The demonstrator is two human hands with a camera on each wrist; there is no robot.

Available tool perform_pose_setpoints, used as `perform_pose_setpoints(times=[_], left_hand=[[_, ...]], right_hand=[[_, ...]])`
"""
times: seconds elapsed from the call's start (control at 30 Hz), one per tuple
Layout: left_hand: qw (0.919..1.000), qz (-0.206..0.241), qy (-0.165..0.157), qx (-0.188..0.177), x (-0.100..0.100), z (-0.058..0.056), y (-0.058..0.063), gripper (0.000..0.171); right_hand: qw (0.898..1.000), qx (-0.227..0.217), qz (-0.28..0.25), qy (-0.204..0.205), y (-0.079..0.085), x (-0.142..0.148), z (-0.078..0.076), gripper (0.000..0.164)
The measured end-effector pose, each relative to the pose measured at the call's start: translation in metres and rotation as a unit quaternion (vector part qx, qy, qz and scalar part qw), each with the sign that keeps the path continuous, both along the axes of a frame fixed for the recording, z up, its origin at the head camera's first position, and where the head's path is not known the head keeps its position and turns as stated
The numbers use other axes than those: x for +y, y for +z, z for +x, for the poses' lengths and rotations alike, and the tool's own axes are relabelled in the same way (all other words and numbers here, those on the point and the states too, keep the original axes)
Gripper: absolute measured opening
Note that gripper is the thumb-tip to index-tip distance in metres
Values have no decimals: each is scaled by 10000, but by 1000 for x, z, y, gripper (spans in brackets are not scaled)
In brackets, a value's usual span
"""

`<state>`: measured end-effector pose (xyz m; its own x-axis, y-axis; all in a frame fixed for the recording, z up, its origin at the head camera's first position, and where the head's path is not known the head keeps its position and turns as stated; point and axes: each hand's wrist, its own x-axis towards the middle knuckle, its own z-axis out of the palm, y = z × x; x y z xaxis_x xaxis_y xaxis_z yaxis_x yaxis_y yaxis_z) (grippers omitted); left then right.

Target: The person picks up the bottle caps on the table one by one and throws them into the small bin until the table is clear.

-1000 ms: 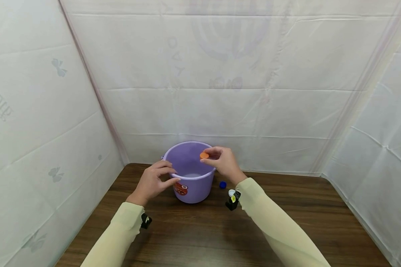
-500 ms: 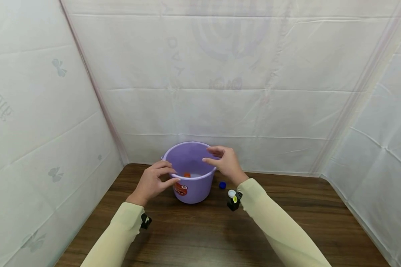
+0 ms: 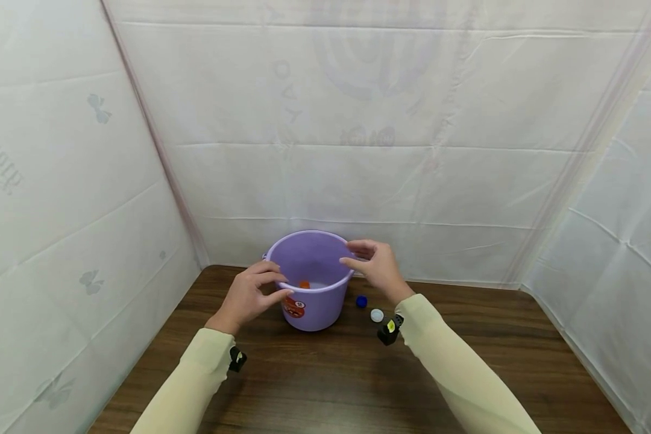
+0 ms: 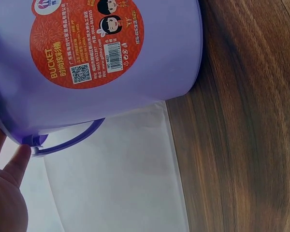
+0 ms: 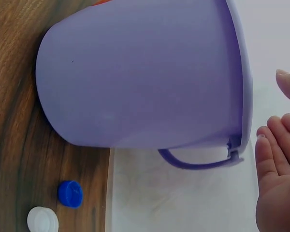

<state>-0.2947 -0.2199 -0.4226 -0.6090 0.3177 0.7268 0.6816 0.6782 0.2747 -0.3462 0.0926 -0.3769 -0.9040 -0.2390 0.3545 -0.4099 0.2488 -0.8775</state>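
A purple bucket (image 3: 311, 310) with a red label stands upright on the table in the head view. My left hand (image 3: 246, 295) grips its near-left rim, fingers over the edge and thumb outside. At the bottom of the bucket lies an orange cap (image 3: 304, 284), partly hidden by the near rim. Beside the right rim hovers my right hand (image 3: 378, 265), holding nothing. In the right wrist view its fingers (image 5: 275, 150) and thumb are spread apart. Below that hand, a blue cap (image 3: 361, 301) and a white cap (image 3: 377, 315) lie on the table.
The dark wooden tabletop (image 3: 314, 386) is bounded by white cloth walls (image 3: 412, 181) at the back and both sides. The bucket stands near the back wall. Its purple handle (image 5: 193, 166) hangs down along the side.
My right hand has let go of the orange cap, which dropped into the bucket. That hand then drew back slightly to the right. My left hand has stayed on the rim.
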Motion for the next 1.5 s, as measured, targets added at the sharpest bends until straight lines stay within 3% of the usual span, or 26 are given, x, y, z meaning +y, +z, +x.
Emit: perform_pose_setpoints(times=[0.3,0.93,1.13,1.5], left_hand=[[9999,42,-113,75,0,-1,0,21],[10000,46,-70,-9,0,0,1,23],[10000,68,-45,-15,0,2,0,23],[9999,118,-46,-22,0,2,-2,22]], right_hand=[[9998,-3,-143,-105,-11,20,2,47],[9985,-95,102,-534,-42,46,12,42],[9968,-264,345,-668,-57,51,13,42],[9958,-477,274,-728,-86,55,16,48]])
